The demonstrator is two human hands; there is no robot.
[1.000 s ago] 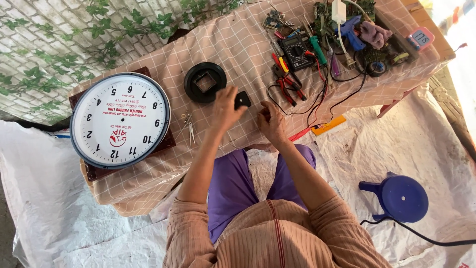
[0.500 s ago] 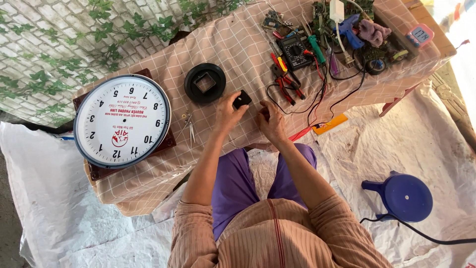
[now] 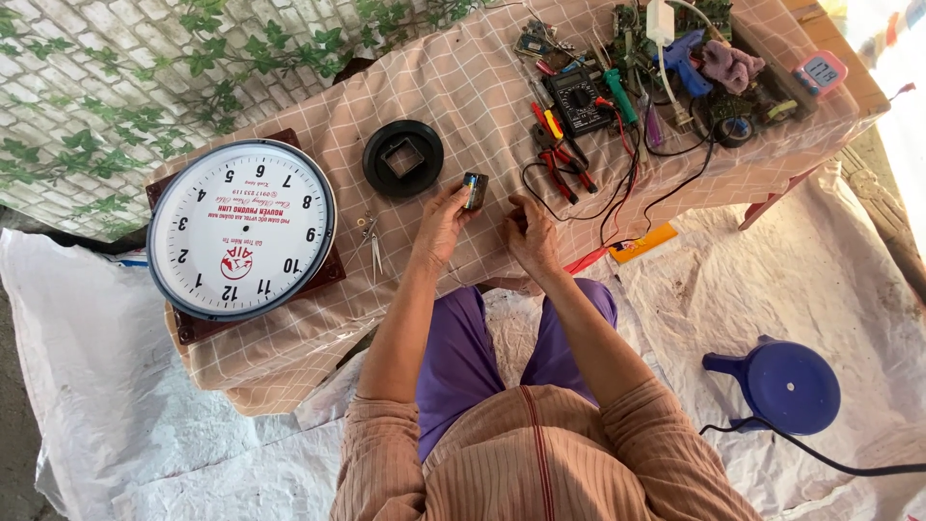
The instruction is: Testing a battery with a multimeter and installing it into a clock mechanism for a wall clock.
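Note:
My left hand (image 3: 444, 224) holds a small black box-shaped part (image 3: 474, 190) with a battery showing in it, just above the checked tablecloth (image 3: 453, 77). My right hand (image 3: 531, 234) rests beside it with fingers curled, a few centimetres to the right; I cannot tell whether it pinches anything. A black round clock back (image 3: 403, 158) with a square opening lies just behind my left hand. A large white round clock face (image 3: 241, 230) lies on a dark wooden board at the left. Thin metal clock hands (image 3: 371, 241) lie between the face and my left hand.
A black multimeter (image 3: 577, 100), red-handled pliers (image 3: 555, 164), screwdrivers, circuit boards and tangled wires crowd the table's right half. A small pink digital clock (image 3: 823, 70) stands at the far right corner. A blue stool (image 3: 783, 386) stands on the white sheet (image 3: 116, 405) covering the floor.
My left hand has turned the small black part so its battery side shows. My right hand has drawn back slightly from it. The view has shifted a little.

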